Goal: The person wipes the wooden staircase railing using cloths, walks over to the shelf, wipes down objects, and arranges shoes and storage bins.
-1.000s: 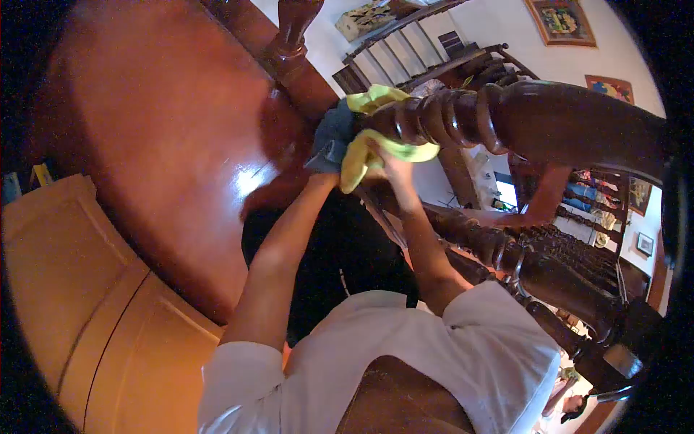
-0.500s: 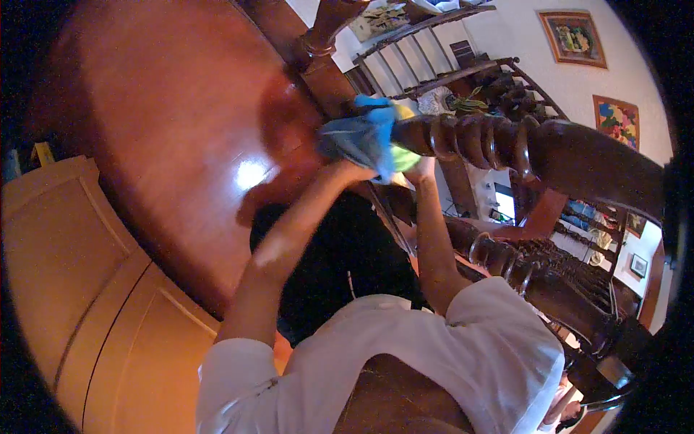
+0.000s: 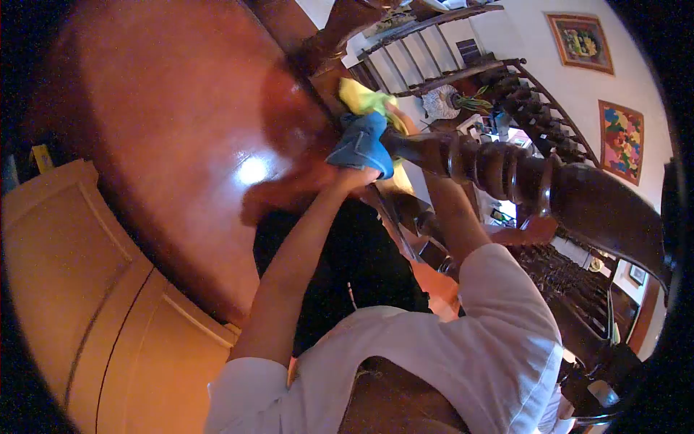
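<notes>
holding a blue cloth (image 3: 361, 145) and a yellow cloth (image 3: 365, 97) at the narrow end of this dark baluster (image 3: 499, 168)
my right hand (image 3: 401, 120) is pinching the yellow one; my left hand (image 3: 358, 176) is hiding under the blue, can't tell its grip. red floor (image 3: 166, 108) shining alongside.

I see one cloth (image 3: 361, 141) in the left hand (image 3: 363, 176), at the end of a turned baluster (image 3: 499, 165) stretching away rightward. A second cloth (image 3: 365, 96) sits just beyond, at the right hand (image 3: 400, 119). Left of the left hand spreads the floor (image 3: 181, 108), with a cabinet (image 3: 144, 347) farther back; well right of the right hand, framed paintings (image 3: 622, 141) hang on the wall (image 3: 517, 29).
</notes>
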A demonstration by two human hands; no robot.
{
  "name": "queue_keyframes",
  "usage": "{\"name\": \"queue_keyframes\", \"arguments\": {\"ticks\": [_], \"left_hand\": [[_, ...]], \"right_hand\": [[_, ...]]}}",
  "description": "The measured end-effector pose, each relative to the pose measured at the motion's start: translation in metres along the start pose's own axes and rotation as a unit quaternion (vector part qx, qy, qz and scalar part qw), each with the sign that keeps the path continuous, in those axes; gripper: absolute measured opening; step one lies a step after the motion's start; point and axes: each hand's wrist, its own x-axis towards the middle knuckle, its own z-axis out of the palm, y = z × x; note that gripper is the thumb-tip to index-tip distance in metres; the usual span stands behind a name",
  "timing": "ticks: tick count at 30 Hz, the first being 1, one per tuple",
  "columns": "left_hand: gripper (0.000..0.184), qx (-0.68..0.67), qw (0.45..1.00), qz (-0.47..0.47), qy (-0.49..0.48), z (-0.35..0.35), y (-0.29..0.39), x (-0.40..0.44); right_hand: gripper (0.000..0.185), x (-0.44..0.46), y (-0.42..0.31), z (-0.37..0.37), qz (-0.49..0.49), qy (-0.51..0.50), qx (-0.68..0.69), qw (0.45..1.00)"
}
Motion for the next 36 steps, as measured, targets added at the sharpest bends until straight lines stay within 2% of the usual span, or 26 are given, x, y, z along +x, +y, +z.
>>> {"name": "queue_keyframes", "arguments": {"ticks": [2,3,4,9,10,13,15,17,19,21,22,23,25,26,27,28,29,30,31,33,36], "left_hand": [[0.029,0.056,0.998,0.027,-0.010,-0.008,-0.008,0.004],[0.029,0.058,0.998,0.023,-0.010,-0.008,-0.009,0.005],[0.025,0.027,0.998,0.063,-0.009,-0.005,-0.004,0.002],[0.008,-0.134,0.951,0.278,0.000,0.005,0.062,-0.009],[0.004,-0.062,0.943,0.325,-0.035,-0.006,0.075,-0.008],[0.009,-0.125,0.930,0.339,-0.061,0.006,0.073,-0.004],[0.011,-0.159,0.932,0.319,-0.063,0.004,0.062,-0.005],[0.016,-0.050,0.977,0.170,-0.118,0.012,0.038,-0.010],[0.018,-0.080,0.987,0.053,-0.125,0.061,-0.024,-0.019],[0.019,-0.065,0.993,0.042,-0.091,0.052,-0.028,-0.007],[0.020,-0.048,0.997,0.029,-0.056,0.044,-0.027,-0.001],[0.022,-0.032,0.999,0.014,-0.022,0.035,-0.023,0.003],[0.027,0.003,0.999,-0.017,0.045,0.018,-0.013,0.008],[0.029,-0.008,0.998,-0.065,0.004,0.010,-0.008,0.010],[0.029,-0.007,0.998,-0.066,0.003,0.012,-0.007,0.009],[0.028,-0.009,0.997,-0.057,0.043,0.017,-0.007,0.008],[0.027,-0.012,0.995,-0.048,0.084,0.022,-0.006,0.008],[0.037,-0.034,0.990,-0.002,0.134,0.016,0.004,0.008],[0.037,-0.045,0.988,0.018,0.146,0.012,0.014,0.002],[0.036,-0.061,0.990,0.049,0.121,0.000,0.038,-0.008],[0.035,-0.079,0.991,0.100,0.045,-0.014,0.072,-0.018]], "right_hand": [[0.036,-0.016,0.015,0.010,-0.040,0.045,-0.044,0.997],[0.036,-0.023,0.029,0.018,-0.060,0.079,-0.071,0.993],[0.036,-0.030,0.043,0.024,-0.070,0.108,-0.112,0.985],[0.035,-0.079,0.060,-0.008,-0.009,0.143,-0.257,0.956],[0.035,-0.088,0.060,-0.021,0.007,0.145,-0.275,0.950],[0.035,-0.094,0.072,-0.048,0.025,0.174,-0.320,0.931],[0.035,-0.086,0.088,-0.059,0.027,0.210,-0.360,0.909],[0.035,-0.072,0.115,-0.067,0.025,0.246,-0.410,0.878],[0.035,-0.060,0.149,-0.083,0.015,0.283,-0.456,0.844],[0.035,-0.042,0.220,-0.138,-0.030,0.325,-0.490,0.809],[0.038,-0.065,0.156,-0.039,-0.009,0.289,-0.679,0.675],[0.043,-0.082,0.152,-0.011,-0.080,0.302,-0.682,0.661],[0.047,-0.083,0.187,-0.022,-0.078,0.260,-0.733,0.624],[0.047,-0.085,0.177,-0.004,-0.077,0.260,-0.732,0.625],[0.047,-0.086,0.167,0.014,-0.036,0.208,-0.775,0.595],[0.047,-0.086,0.159,0.030,0.004,0.155,-0.814,0.560],[0.047,-0.070,0.184,0.016,0.004,0.155,-0.814,0.560],[0.044,-0.045,0.229,-0.016,-0.034,0.223,-0.778,0.586],[0.042,-0.031,0.257,-0.032,-0.071,0.289,-0.736,0.608],[0.039,-0.039,0.222,-0.011,-0.034,0.274,-0.723,0.633],[0.035,-0.049,0.192,0.010,-0.037,0.244,-0.707,0.663]]}}
